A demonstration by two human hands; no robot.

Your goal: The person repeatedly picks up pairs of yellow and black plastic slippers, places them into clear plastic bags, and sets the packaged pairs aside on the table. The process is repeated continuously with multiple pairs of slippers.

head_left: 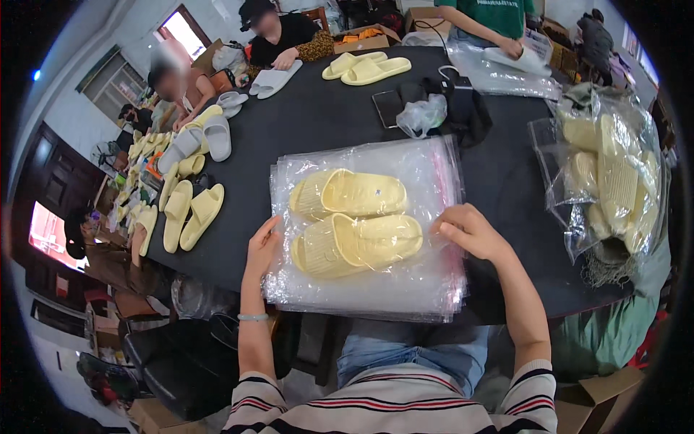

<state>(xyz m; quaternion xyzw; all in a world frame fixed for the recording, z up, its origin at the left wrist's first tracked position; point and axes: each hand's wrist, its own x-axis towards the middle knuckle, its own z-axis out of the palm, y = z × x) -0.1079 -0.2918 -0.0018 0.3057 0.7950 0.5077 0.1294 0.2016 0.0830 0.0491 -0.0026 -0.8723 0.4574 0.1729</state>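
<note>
Yellow slippers: a pair lies between the two sets of fingers, the near slipper on the wearer's side and the far slipper beyond it, glints across both suggesting clear film over them
Long axis: both run crosswise, from the left fingers toward the right, strapped toe ends at the left fingertips, heels pointing to the right fingertips
Left hand: sits at the left edge of the stack of clear bags, fingers loosely curved and parted, seemingly gripping nothing, toe ends just to their right
Right hand: thumb and forefinger draw close together at the pink-striped right side of the bags; whether they pinch film cannot be told
Nearer hand: the far slipper lies closer to the left fingers, its heel stopping short of the right ones; the near slipper has fingertips just beside each end, too even to call
Right of the right fingers: bagged yellow slippers lie well apart on the black table
Beyond the fingers: a phone, a crumpled clear bag and an unbagged yellow pair
Left of the left fingers: more loose yellow slippers
</note>
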